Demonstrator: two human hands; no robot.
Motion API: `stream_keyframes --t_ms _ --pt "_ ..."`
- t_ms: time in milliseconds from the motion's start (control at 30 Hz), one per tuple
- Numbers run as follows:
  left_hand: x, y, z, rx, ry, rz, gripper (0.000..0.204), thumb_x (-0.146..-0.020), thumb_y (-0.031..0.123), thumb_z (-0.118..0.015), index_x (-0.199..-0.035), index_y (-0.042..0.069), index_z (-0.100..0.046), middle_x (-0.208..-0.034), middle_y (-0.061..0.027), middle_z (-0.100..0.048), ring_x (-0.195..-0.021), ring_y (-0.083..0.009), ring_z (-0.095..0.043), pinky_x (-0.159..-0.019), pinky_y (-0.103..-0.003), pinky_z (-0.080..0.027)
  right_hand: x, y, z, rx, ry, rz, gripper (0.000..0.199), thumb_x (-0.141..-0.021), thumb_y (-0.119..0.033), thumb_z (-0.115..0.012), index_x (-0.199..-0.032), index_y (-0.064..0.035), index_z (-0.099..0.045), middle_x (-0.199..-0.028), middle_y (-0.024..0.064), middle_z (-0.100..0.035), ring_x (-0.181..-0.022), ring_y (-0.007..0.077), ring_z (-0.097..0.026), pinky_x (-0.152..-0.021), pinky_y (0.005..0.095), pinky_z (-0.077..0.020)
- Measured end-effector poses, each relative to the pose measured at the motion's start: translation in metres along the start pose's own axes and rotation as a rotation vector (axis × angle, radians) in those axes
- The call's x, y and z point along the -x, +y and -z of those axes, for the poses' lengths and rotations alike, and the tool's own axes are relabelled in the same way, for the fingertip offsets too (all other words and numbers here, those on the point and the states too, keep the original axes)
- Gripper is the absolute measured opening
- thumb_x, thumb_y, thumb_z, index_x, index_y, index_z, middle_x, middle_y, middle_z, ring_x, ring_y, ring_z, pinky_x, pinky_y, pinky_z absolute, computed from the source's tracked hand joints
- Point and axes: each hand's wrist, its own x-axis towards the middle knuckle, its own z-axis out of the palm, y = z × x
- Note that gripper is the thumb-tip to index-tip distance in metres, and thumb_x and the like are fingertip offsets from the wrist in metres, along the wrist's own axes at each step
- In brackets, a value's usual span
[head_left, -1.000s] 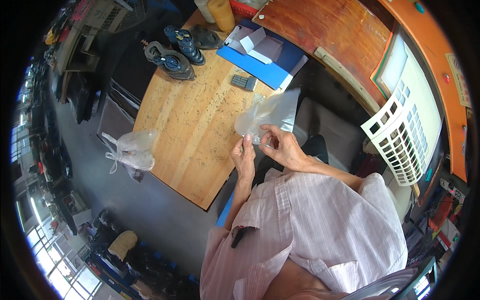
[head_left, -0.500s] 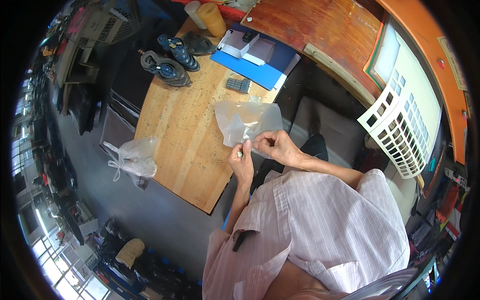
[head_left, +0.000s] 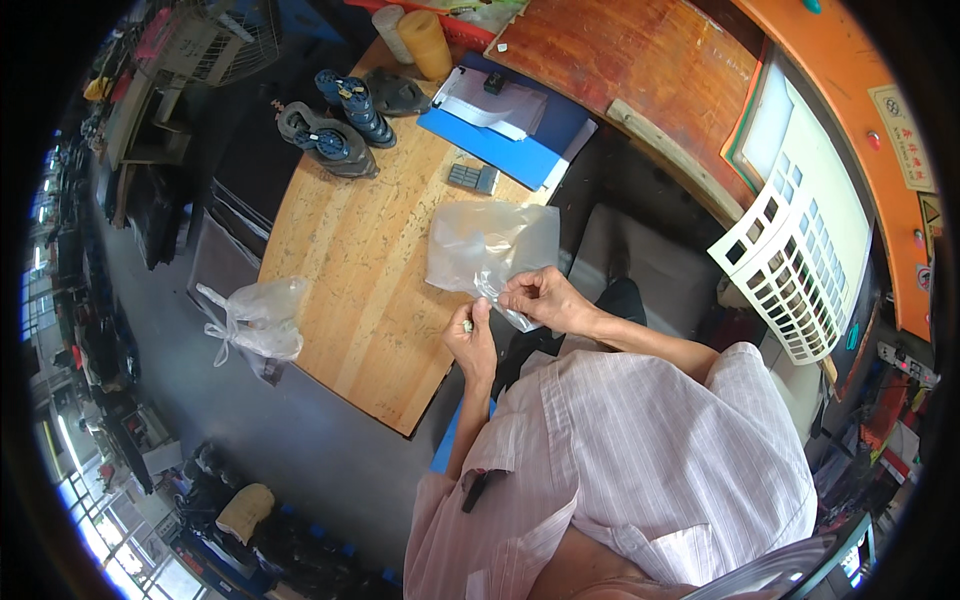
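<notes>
A clear, milky plastic bag [head_left: 488, 235] is spread out at the near right edge of the wooden table, in front of my body. My left hand [head_left: 472, 340] is closed at its near edge, thumb and index finger pinched at the plastic. A small pale thing, perhaps a ring, shows on that hand's fingers. My right hand [head_left: 550, 303] pinches the same near edge just to the right, and a fold of plastic hangs below its fingertips. Shiny creases run across the plastic between the two hands.
On the wooden table [head_left: 345, 280] stand dark shoes [head_left: 365, 110], a dark keypad-like block [head_left: 472, 178] and a blue folder with papers [head_left: 505, 150]. A tied plastic bag [head_left: 262, 318] lies at the left edge. At right is a white grid panel [head_left: 795, 270].
The bag lies flatter and wider, and its gathered white crease at the near edge has loosened. My left hand has moved slightly left and down, and the right hand slightly left.
</notes>
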Motion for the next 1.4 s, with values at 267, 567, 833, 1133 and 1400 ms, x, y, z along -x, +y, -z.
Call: stream_keyframes --t_ms 267,567,833,1133,1400 --pt "0.003 -0.001 -0.004 0.054 -0.055 0.131 0.034 -0.105 0.024 -0.068 -0.087 -0.005 -0.068 -0.072 0.0054 -0.051 -0.069 -0.0049 -0.043 -0.058 -0.027 -0.035 0.003 -0.003 -0.01 0.022 0.102 0.028 0.023 -0.1 -0.014 -0.074 -0.102 0.008 -0.07 -0.069 -0.0034 -0.056 -0.062 0.0035 -0.048 -0.054 0.025 -0.0409" --pt "0.003 0.004 -0.006 -0.004 0.01 -0.035 0.03 -0.104 0.02 -0.069 -0.085 -0.003 -0.066 -0.071 0.0041 -0.054 -0.068 -0.0055 -0.045 -0.058 -0.028 -0.037 -0.007 0.006 0.002 -0.032 -0.102 -0.124 0.025 -0.098 -0.022 -0.078 -0.087 -0.001 -0.071 -0.065 -0.0051 -0.054 -0.059 0.0035 -0.044 -0.05 0.0269 -0.0337" --pt "0.006 -0.003 0.001 -0.053 0.018 -0.062 0.032 -0.104 0.019 -0.068 -0.083 -0.004 -0.063 -0.07 0.0011 -0.053 -0.069 -0.0082 -0.045 -0.061 -0.03 -0.039 -0.009 0.017 -0.004 -0.014 0.085 0.055 0.017 -0.097 -0.016 -0.076 -0.095 0.0014 -0.074 -0.068 -0.0042 -0.058 -0.061 0.0034 -0.047 -0.054 0.0251 -0.0374" --pt "0.007 -0.009 0.011 -0.037 -0.037 0.0 0.034 -0.106 0.021 -0.066 -0.083 -0.004 -0.062 -0.07 0.0023 -0.05 -0.07 -0.008 -0.044 -0.062 -0.03 -0.038 -0.015 0.02 0.002 -0.027 -0.045 -0.142 0.022 -0.099 -0.024 -0.077 -0.087 -0.0058 -0.073 -0.068 -0.0066 -0.058 -0.061 0.002 -0.046 -0.054 0.0233 -0.036" --pt "0.009 -0.022 0.017 0.13 -0.034 0.116 0.035 -0.108 0.029 -0.063 -0.084 0.003 -0.062 -0.066 0.0072 -0.047 -0.057 -0.0023 -0.039 -0.051 -0.023 -0.029 -0.019 0.028 0.001 -0.115 -0.099 -0.137 0.017 -0.097 -0.022 -0.079 -0.098 -0.0045 -0.078 -0.077 -0.0054 -0.065 -0.066 0.0023 -0.052 -0.057 0.0226 -0.0398"
